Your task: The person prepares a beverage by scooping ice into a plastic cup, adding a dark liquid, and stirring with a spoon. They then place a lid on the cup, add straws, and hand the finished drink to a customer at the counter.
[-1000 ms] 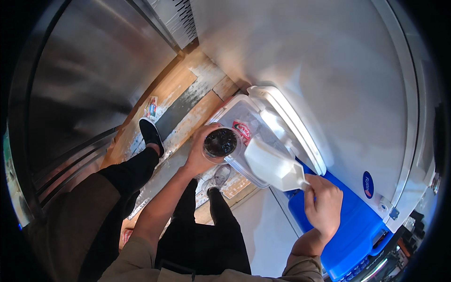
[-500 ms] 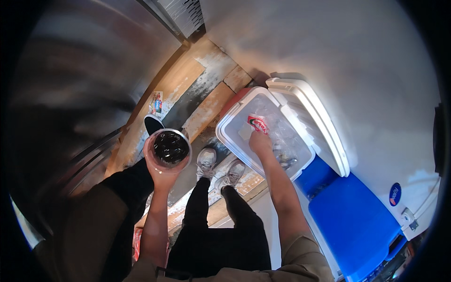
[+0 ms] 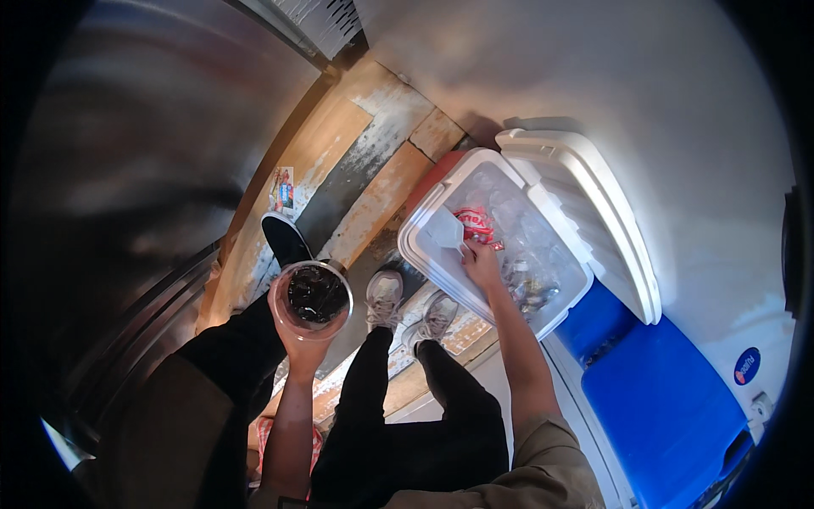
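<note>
My left hand (image 3: 298, 341) is closed around a clear plastic cup (image 3: 319, 295) of dark drink, with what looks like ice at the top. My right hand (image 3: 482, 261) reaches into an open white-rimmed cooler (image 3: 410, 236), its fingers closed on the handle of a whitish scoop (image 3: 444, 227). The scoop lies toward the cooler's left wall. Just beyond my fingers is a red-and-white plastic package (image 3: 476, 222). Clear ice (image 3: 512, 212) fills the cooler around it, and small shiny items (image 3: 534, 290), too blurred to name, lie at the near right.
The cooler's white lid (image 3: 593, 204) stands open on the right, near a blue bin (image 3: 661, 399). A metal surface (image 3: 170, 127) curves along the left. Another person's dark shoe (image 3: 285, 237) is beside my cup; my shoes (image 3: 386, 297) stand on the worn wooden floor (image 3: 373, 187).
The view has shifted, moving the scene slightly right. My right hand has drawn back a little from the red-and-white package, and the scoop shows more plainly. The cup stays in my left hand.
</note>
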Tool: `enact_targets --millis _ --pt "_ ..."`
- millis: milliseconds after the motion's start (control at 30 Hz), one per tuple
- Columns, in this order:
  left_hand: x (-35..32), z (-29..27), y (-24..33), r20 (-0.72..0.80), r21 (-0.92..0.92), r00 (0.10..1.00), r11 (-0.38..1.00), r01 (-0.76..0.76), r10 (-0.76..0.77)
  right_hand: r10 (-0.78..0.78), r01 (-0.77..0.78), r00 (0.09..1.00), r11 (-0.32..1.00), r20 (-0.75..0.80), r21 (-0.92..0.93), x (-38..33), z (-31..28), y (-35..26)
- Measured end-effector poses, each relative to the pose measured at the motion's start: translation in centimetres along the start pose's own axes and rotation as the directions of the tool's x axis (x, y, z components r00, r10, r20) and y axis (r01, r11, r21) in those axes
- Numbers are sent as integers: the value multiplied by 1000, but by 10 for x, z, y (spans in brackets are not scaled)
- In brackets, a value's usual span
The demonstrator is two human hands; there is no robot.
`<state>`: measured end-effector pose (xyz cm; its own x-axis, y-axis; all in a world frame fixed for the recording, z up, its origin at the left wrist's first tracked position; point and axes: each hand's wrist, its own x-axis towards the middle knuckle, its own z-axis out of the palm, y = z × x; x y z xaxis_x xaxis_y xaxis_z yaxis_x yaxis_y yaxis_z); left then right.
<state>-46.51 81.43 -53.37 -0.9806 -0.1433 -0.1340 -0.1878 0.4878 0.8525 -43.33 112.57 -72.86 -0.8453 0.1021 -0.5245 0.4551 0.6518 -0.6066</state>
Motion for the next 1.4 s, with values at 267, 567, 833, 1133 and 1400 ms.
enact_targets --millis 267,567,833,1133,1400 --pt "26 40 15 196 -186 980 983 8 29 -13 9 1000 944 10 331 -36 -27 32" --pt "35 76 18 258 -122 960 989 -80 110 151 -192 981 869 125 456 -86 -101 10" --pt "28 74 41 265 -142 955 985 -97 132 -63 81 996 937 -66 340 -148 -185 -32" --pt "5 81 96 310 -207 930 969 -137 198 -62 54 997 988 50 143 -197 -259 -147" --pt "-2 67 127 302 -199 893 938 -283 334 -34 33 999 995 -16 -92 -218 -293 -200"
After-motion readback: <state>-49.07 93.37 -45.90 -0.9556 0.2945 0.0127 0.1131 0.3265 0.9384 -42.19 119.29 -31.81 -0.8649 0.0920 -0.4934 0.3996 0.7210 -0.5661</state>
